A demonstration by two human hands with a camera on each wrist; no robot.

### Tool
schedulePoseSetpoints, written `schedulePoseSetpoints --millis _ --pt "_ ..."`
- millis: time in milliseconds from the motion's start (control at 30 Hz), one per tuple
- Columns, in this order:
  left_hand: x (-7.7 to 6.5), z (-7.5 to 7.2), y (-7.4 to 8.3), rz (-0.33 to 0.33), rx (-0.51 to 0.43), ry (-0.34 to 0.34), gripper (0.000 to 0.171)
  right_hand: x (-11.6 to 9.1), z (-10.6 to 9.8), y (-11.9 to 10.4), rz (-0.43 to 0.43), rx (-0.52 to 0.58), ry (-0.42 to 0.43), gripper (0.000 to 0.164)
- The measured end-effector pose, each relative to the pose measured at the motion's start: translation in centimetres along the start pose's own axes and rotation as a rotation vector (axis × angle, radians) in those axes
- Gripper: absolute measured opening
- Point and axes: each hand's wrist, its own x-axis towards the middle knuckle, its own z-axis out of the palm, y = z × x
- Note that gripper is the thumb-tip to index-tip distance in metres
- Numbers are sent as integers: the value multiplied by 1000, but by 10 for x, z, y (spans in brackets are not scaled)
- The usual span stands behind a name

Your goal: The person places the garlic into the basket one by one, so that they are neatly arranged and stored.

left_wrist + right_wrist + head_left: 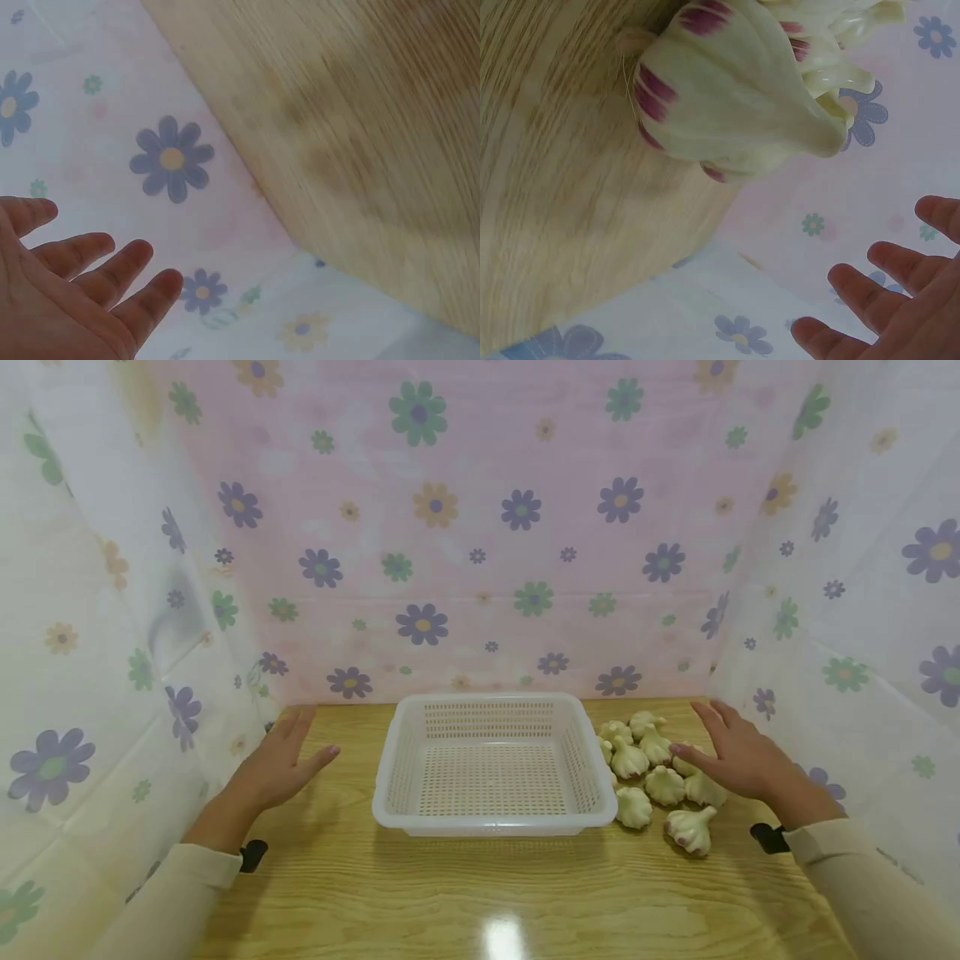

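A white plastic basket [491,823] with slotted walls and a grid bottom stands at the middle of the table, with nothing in it. Several garlic bulbs [664,786] lie in a loose heap against its right side. My right hand [750,760] hovers over the right edge of that heap, fingers extended, holding nothing. In the right wrist view a big garlic bulb [720,82] with purple streaks appears close to the camera. To the left of the basket, my left hand [273,764] is held up with spread fingers and touches nothing. Its palm side shows in the left wrist view.
The wooden table [450,893] spreads in front of the basket. A flowered cloth [480,527] rises behind the table, and similar cloth walls [877,610] enclose both sides. Dark straps [253,856] sit at the wrists.
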Motion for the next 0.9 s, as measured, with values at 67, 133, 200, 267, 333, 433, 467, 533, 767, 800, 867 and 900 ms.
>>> schedulePoseSetpoints --millis 67,133,200,267,333,433,467,533,767,800,867,900 --pt "-1 3 5 8 -52 10 94 -1 2 1 -3 43 1 101" --pt "-1 8 10 26 -101 37 91 -2 4 1 -5 79 3 100" --pt "-2 12 17 45 -151 66 88 -2 6 2 -6 105 5 98" --pt "-3 17 24 63 -202 96 85 -3 8 2 -5 129 8 97" --pt "-4 21 32 68 -253 120 83 -3 10 2 -5 153 12 97" --pt "-6 29 43 58 -318 146 81 -5 12 3 -3 189 18 96" --pt "-6 32 46 51 -339 151 81 -6 13 3 -3 203 19 95" --pt "-6 38 51 37 -367 157 81 -7 16 4 -4 219 30 94" --pt "-11 54 70 0 -484 146 86 -15 22 8 8 260 77 88" --pt "-11 56 73 -2 -501 149 86 -17 23 9 11 268 81 87" --pt "-12 59 76 2 -525 155 85 -19 24 10 13 279 86 86" --pt "-12 61 78 1 -538 160 85 -20 25 11 17 286 86 85"
